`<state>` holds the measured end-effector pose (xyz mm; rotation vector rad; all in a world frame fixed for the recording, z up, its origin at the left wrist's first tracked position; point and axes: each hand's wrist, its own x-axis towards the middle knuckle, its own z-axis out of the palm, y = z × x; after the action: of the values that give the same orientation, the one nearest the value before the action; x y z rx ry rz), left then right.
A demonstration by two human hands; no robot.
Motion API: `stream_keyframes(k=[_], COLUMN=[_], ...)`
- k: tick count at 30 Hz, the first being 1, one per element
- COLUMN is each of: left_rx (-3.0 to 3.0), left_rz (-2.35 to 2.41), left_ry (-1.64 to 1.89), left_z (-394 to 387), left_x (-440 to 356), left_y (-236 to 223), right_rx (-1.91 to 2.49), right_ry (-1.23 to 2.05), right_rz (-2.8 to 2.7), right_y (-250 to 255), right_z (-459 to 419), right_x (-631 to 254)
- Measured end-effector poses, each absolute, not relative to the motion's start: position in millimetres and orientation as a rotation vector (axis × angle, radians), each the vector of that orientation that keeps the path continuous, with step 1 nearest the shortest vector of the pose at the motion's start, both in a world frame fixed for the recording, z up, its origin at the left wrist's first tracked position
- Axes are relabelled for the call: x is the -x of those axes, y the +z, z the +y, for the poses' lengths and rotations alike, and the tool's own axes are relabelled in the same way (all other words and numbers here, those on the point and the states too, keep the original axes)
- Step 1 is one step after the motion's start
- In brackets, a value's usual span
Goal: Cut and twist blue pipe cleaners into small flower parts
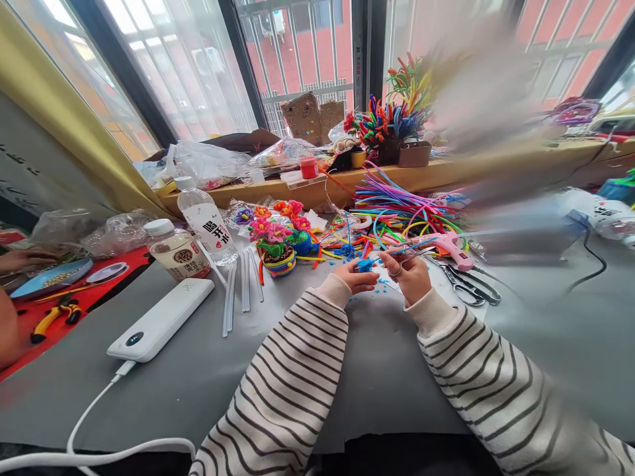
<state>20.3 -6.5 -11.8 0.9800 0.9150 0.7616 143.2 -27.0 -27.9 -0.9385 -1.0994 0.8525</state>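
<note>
My left hand [358,276] is closed on a fuzzy blue piece of pipe cleaner [366,266], held just above the table. Close by on the right, my right hand [413,279] is closed, its fingertips near the blue piece. A small metal ring shows at its fingers, but what they grip is too small to make out. Small blue fluff bits [381,289] lie under both hands on white paper. Black-handled scissors [466,291] rest to the right of my right hand. A pink glue gun [454,250] lies just behind them.
Pipe cleaners [401,201] in many colours are heaped behind my hands. Pipe-cleaner flowers in a pot [278,258], clear glue sticks [245,281], two bottles [206,221] and a white power bank [161,320] stand or lie left. A person's arm [7,324] shows far left, near pliers [57,317].
</note>
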Motion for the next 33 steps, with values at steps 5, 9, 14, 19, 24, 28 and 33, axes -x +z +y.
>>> stream_keyframes(k=[5, 9, 14, 19, 24, 28, 33], left_rx=[-1.061, -1.705, -2.311, -2.631, -2.629, -2.691, -2.780], left_rz=[1.061, 1.443, 1.417, 0.784, 1.077, 1.252, 1.029], left_ry=[0.771, 0.874, 0.835, 0.557, 0.298, 0.191, 0.023], left_z=[-4, 2, 0, -18, -17, -19, -32], left_x=[-17, -9, -10, -30, -17, 4, 11], left_y=[-16, -19, -27, -50, -49, -33, -34], right_rx=[0.950, 0.970, 0.966, 0.950, 0.926, 0.946, 0.968], right_ry=[0.828, 0.860, 0.823, 0.763, 0.793, 0.797, 0.775], right_rz=[-1.013, -0.897, -0.817, -0.757, -0.742, -0.752, -0.782], right_y=[-30, -30, -29, -26, -25, -27, -28], right_z=[-24, -22, -20, -20, -20, -19, -18], right_x=[-144, -146, -151, -154, -154, -155, -155])
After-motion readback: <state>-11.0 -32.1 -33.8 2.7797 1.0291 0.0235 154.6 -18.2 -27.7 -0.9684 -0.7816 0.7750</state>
